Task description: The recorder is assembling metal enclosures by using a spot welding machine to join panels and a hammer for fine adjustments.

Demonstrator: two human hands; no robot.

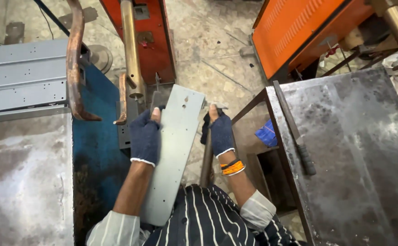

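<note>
Both hands wear dark knit gloves with the fingertips cut away. The left hand [145, 136] is clamped on the left long edge of a grey sheet-metal strip [174, 150], thumb on top. The right hand [220, 132] closes on the opposite edge a little farther up; an orange band sits on that wrist. Held by both edges like this, the strip stays flat and level, and its far end, which has small punched holes, points toward the copper electrode arms [128, 59] of the orange spot-welding machine [151, 36] just beyond. The strip's near end reaches back to the person's striped shirt.

To the left, more grey punched panels [21, 77] lie stacked on a blue-sided bench [98, 136], close beside the left hand. To the right stands a worn steel table [358, 155] with a long file-like bar [294, 132] lying along its left rim. Between bench and table the gap is narrow, so the strip has room mainly forward and back. Far right sits a second orange machine [299, 27].
</note>
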